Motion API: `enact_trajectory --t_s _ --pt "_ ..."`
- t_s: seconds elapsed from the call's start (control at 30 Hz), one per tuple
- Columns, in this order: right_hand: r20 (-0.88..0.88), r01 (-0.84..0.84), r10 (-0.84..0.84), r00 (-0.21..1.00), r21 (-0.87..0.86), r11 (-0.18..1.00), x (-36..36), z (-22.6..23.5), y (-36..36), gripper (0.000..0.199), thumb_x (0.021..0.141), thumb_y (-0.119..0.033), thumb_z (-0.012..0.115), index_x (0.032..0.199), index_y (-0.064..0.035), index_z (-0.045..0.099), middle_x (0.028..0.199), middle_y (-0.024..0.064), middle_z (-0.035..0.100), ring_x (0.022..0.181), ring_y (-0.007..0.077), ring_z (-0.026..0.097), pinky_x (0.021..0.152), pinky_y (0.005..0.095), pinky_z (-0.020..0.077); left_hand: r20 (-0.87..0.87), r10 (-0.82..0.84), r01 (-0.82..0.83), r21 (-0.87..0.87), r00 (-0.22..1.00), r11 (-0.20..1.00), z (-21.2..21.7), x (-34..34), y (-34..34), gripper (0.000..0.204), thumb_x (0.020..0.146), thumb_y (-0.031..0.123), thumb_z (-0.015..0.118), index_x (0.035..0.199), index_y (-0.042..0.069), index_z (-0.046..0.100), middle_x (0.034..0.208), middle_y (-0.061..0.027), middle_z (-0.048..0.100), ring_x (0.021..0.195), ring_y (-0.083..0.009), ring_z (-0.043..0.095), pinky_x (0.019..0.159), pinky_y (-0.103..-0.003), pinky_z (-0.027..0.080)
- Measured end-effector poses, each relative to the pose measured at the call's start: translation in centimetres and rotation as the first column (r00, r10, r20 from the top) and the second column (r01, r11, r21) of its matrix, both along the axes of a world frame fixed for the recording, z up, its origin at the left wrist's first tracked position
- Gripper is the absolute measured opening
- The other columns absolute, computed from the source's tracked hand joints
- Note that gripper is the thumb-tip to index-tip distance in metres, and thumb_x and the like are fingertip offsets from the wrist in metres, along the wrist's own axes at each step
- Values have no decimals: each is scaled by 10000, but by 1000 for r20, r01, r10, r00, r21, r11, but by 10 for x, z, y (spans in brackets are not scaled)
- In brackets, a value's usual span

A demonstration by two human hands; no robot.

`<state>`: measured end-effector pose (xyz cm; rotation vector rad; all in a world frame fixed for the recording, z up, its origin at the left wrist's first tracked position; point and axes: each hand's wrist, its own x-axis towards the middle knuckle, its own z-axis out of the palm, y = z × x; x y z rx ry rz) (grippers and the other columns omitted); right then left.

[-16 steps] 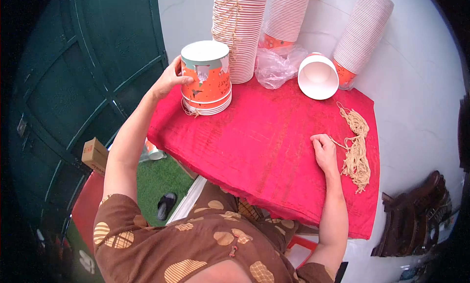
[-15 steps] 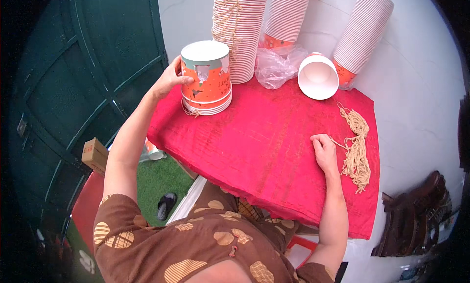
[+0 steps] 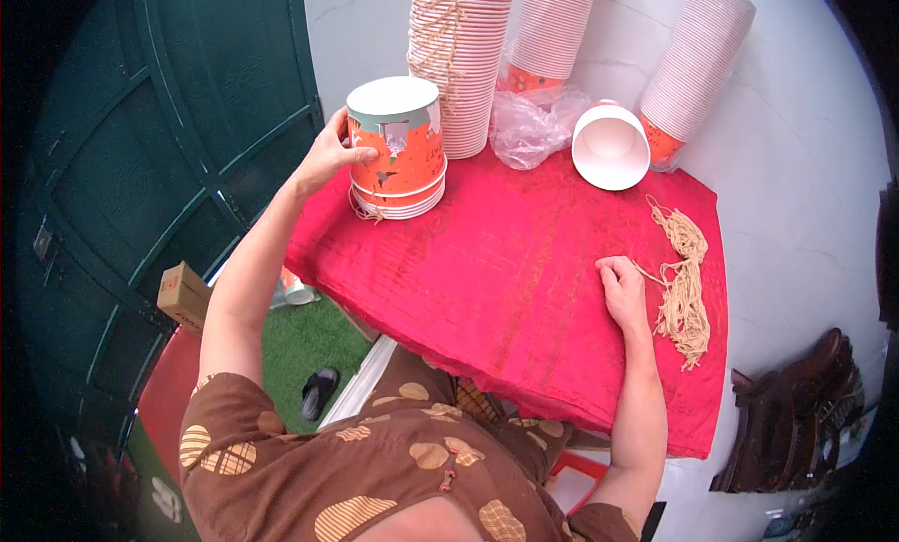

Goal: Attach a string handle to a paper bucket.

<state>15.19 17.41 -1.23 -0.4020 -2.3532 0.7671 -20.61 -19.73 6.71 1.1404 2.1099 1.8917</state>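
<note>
On the far left of the red-covered table [image 3: 487, 270], a short stack of upturned orange buckets [image 3: 401, 153] is clasped at its side by the left hand [image 3: 337, 155], thumb across the front; the right hand [image 3: 622, 289] is rested, loosely curled, beside a bundle of tan strings [image 3: 686, 294]; its fingers are reached by one strand [image 3: 648, 276], though whether this is pinched cannot be told.

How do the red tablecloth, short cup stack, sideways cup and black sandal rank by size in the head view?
Red tablecloth
Short cup stack
Sideways cup
Black sandal, lower down, so distance may shrink it
</note>
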Motion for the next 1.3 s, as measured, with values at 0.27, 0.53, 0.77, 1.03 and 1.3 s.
enact_trajectory --t_s 0.27,0.53,0.77,1.03,1.3 --pt "-3 -3 3 1000 17 1000 1 -1 2 138 885 -48 555 937 14 667 912 153 648 841 275 644 749 362 501 -18 49 -49 4 999 999 0 13 3 1107 620 317 908 1455 -7 259 1383 -188 449 1275 -281 466 1079 -412 389" --pt "19 12 -12 1000 -9 1000 0 3 -2 140 887 -49 556 940 14 670 906 151 646 837 271 643 746 357 499 -25 57 -57 -5 998 998 -6 9 2 1126 618 328 910 1462 -5 244 1393 -195 436 1285 -290 457 1080 -423 391" --pt "1 4 -4 1000 15 1000 0 -1 2 132 888 -52 561 936 11 667 894 144 643 823 266 642 734 355 499 -18 58 -58 -16 998 998 -7 9 3 1128 619 332 910 1463 -3 241 1410 -196 415 1296 -292 444 1087 -425 385" --pt "9 9 -9 1000 6 1000 1 0 0 130 892 -58 564 934 10 667 889 140 640 812 260 637 728 352 495 -28 85 -86 -40 996 995 -4 16 3 1142 616 343 911 1462 -19 235 1416 -198 414 1308 -287 433 1104 -418 362" --pt "-18 -5 5 1000 21 1000 1 -2 2 126 889 -51 563 927 13 665 884 143 640 808 263 637 725 353 495 -42 84 -86 -62 996 994 -11 7 1 1164 613 366 910 1470 -18 223 1429 -208 399 1333 -294 404 1119 -413 339"
